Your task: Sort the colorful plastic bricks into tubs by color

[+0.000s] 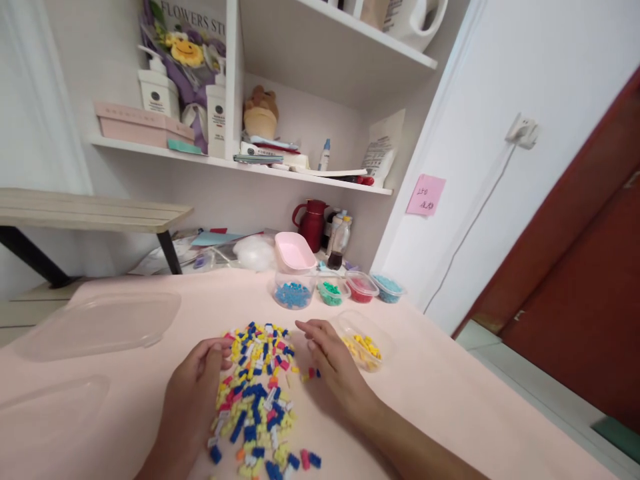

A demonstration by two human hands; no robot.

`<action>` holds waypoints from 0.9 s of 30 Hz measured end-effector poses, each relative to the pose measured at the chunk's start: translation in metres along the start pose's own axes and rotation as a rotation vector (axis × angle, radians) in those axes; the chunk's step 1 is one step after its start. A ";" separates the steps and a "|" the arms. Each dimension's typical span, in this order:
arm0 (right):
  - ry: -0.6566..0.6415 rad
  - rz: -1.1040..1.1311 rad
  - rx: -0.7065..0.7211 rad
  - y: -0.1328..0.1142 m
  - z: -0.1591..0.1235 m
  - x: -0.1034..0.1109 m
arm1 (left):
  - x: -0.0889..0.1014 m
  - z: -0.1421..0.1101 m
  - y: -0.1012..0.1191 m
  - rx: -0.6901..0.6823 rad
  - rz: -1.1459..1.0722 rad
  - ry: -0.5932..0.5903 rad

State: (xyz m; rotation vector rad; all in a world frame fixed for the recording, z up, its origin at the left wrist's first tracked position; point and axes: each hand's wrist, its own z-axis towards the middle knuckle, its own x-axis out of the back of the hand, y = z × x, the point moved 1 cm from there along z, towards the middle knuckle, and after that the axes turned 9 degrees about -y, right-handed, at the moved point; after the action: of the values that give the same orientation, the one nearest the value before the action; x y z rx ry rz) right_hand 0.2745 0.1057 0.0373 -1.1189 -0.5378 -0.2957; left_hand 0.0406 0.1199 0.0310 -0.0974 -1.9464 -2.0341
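A spread pile of small plastic building bricks (257,393) in yellow, dark blue, white, pink and orange lies on the pink tabletop. At its left edge is my left hand (193,383), fingers curled in towards the thumb; whatever they hold, if anything, is hidden. My right hand (335,367) rests on its side right of the pile, index finger stretched out and thumb apart from it. A few loose bricks (311,375) lie beside its palm. Just beyond that hand, a clear tub (383,337) contains yellow bricks.
Behind the pile stand clear tubs of blue (293,295), green (331,292), red (362,287) and light blue bricks (387,288). A pink basin (295,252) and a red jug (311,225) are farther back. Two transparent lids (100,323) lie at left, near a wooden bench (90,210).
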 end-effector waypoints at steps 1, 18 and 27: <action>0.009 -0.121 -0.003 0.000 0.000 0.001 | 0.000 0.000 0.000 -0.003 0.000 0.000; -0.296 -0.288 -0.235 -0.003 -0.004 0.015 | -0.004 -0.001 -0.001 0.015 -0.045 -0.043; -0.242 -0.349 -0.134 -0.002 0.000 0.006 | -0.003 -0.002 0.000 0.001 -0.060 -0.033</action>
State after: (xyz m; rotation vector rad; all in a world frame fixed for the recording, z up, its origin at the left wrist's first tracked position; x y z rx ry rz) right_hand 0.2790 0.1050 0.0421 -1.1963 -0.9428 -0.5077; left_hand 0.0440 0.1186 0.0303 -0.0734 -1.9928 -2.0815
